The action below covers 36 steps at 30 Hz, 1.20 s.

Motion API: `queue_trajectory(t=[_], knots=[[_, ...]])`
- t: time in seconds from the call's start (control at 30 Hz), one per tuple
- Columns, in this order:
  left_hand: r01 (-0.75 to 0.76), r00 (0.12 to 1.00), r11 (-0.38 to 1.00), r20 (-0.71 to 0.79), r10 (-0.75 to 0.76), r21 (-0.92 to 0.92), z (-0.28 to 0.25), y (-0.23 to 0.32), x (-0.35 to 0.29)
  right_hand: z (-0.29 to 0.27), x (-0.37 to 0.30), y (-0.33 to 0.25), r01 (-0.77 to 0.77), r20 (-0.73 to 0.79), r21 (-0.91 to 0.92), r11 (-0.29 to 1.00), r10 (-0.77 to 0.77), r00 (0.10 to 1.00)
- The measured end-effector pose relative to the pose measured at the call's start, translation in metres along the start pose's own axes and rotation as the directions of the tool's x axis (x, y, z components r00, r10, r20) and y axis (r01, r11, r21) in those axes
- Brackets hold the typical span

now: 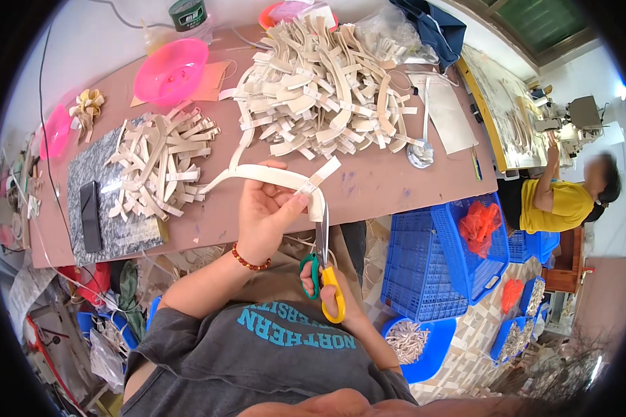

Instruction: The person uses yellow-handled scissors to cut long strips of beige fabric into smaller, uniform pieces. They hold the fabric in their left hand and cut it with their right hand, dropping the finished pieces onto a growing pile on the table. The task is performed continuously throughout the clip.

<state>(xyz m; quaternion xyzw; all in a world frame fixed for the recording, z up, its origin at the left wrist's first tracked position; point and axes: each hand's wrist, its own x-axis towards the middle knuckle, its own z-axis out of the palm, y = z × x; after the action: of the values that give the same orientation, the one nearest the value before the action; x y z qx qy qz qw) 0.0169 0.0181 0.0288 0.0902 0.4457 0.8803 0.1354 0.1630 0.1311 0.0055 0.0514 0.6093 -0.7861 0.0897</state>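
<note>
Currently the left hand (263,214) pinches a cream strap (271,175) over the brown table's (396,182) front edge, while the right hand (348,300) grips scissors (323,240) by green and yellow handles, blades just beside the strap's end.

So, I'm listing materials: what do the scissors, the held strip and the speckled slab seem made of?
Scissors: shiny blades suggest metal; smooth, evenly coloured handles, probably plastic. Held strip: matte, cream, smoothly curving; perhaps fabric or leather. Speckled slab: smooth, mottled grey; likely stone, possibly imitation.
</note>
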Motion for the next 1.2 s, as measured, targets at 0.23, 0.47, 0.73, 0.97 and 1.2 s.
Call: queue_trajectory(t=[0.23,0.47,0.73,0.97,1.2], knots=[[-0.042,0.999,0.999,0.025,0.042,0.020,-0.005,0.004,-0.006,0.004,0.003,0.000,-0.002,0.045,0.045,0.999,0.000,0.999],[-0.089,0.996,0.996,0.012,0.089,0.024,-0.008,0.002,-0.006,0.006,0.008,-0.004,0.029,0.030,-0.015,0.999,-0.029,0.999],[-0.056,0.998,0.998,0.023,0.056,0.005,-0.009,0.004,-0.006,0.006,0.007,-0.002,0.018,-0.008,0.023,1.000,-0.018,1.000],[0.004,0.999,0.997,0.040,-0.001,-0.082,-0.009,0.006,-0.007,0.007,0.004,-0.007,-0.079,0.032,0.146,0.986,0.075,0.997],[0.153,0.985,0.984,0.091,-0.145,-0.088,-0.016,0.012,-0.005,0.006,-0.001,-0.012,-0.127,0.044,0.203,0.971,0.121,0.992]])
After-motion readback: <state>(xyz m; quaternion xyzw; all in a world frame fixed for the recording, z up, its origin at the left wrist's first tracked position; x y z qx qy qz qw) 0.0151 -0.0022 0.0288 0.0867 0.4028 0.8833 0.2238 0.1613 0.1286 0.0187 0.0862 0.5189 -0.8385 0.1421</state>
